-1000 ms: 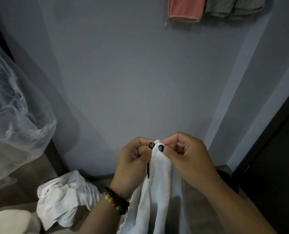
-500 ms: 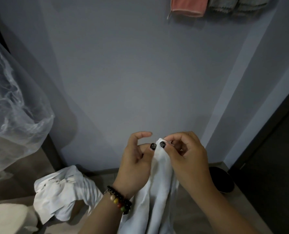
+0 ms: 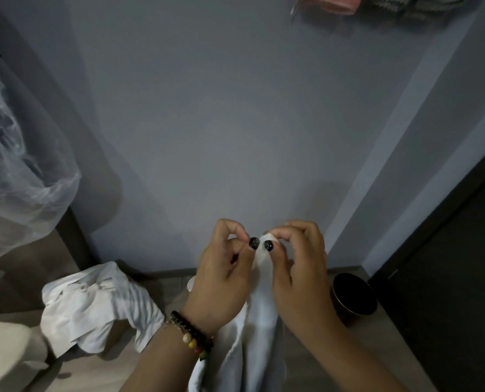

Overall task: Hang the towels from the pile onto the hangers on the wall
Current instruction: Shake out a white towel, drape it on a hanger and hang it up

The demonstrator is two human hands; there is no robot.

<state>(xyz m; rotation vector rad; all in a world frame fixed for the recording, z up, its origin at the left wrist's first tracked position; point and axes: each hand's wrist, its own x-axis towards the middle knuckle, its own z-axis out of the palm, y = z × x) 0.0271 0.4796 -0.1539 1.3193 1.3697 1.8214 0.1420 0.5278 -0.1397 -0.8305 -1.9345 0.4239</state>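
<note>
Grey-blue wall [image 3: 235, 123] above a wood-look floor [image 3: 377, 349]; dark door [image 3: 462, 278] at right. One white towel [image 3: 259, 321], soft and creased, hangs between the hands. Left hand [image 3: 221, 278] and right hand [image 3: 298, 267] pinch its top corner together. One white pile [image 3: 94, 306] lies on the floor's left side; one pink towel [image 3: 329, 2] and one grey towel [image 3: 411, 5] hang above.

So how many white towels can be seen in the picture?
2. One white towel hangs between the left hand and right hand, both pinching its top corner. The other white towel lies crumpled at lower left. More may be hidden out of frame.
</note>
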